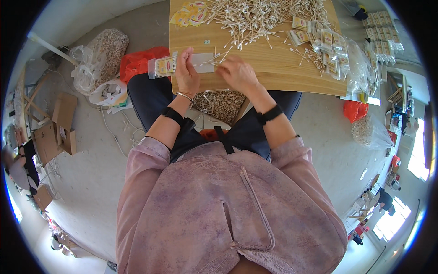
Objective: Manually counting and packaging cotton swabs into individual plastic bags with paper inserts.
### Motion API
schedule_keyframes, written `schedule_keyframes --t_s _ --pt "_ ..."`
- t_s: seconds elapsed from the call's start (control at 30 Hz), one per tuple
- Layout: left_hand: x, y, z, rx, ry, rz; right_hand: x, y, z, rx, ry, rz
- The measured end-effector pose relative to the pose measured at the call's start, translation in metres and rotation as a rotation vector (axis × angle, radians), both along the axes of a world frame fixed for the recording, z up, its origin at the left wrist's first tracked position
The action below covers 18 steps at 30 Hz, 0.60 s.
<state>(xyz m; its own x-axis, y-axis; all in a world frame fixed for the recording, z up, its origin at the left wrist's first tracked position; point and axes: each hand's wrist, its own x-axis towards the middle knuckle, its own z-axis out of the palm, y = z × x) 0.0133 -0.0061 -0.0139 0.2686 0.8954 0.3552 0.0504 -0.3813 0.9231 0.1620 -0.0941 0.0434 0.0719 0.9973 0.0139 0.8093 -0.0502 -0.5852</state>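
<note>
My left hand (pixel 186 75) is closed on a small clear plastic bag of cotton swabs (pixel 164 66) with a yellow-and-white card in it, at the table's near left edge. To the right of that hand lies a whitish, translucent flat piece (pixel 203 58); whether it belongs to the bag I cannot tell. My right hand (pixel 239 74) is just right of it, fingers curled and pinched at a few loose cotton swabs (pixel 217 56); the fingertips are partly hidden. A large heap of loose cotton swabs (pixel 260 18) covers the far part of the wooden table (pixel 273 68).
Yellow cards (pixel 189 13) lie at the table's far left, filled swab packs (pixel 326 43) at its right. Below the near edge, between my legs, is a container of swabs (pixel 221 105). A red bag (pixel 141 61) and a big clear sack (pixel 107 52) stand left; cardboard boxes (pixel 57 128) farther off.
</note>
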Motion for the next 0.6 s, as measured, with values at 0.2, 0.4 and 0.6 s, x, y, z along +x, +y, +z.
schedule_keyframes --t_s 0.2,0.4,0.6 --pt "-0.001 0.001 0.001 -0.034 -0.025 0.012 0.000 0.050 -0.002 -0.082 -0.101 -0.287" --pt "-0.005 0.000 0.007 0.066 0.154 0.005 0.006 0.057 -0.015 -0.060 -0.194 -0.226" --pt "-0.006 0.000 0.014 0.115 0.213 0.001 0.012 0.016 0.003 -0.053 0.001 -0.118"
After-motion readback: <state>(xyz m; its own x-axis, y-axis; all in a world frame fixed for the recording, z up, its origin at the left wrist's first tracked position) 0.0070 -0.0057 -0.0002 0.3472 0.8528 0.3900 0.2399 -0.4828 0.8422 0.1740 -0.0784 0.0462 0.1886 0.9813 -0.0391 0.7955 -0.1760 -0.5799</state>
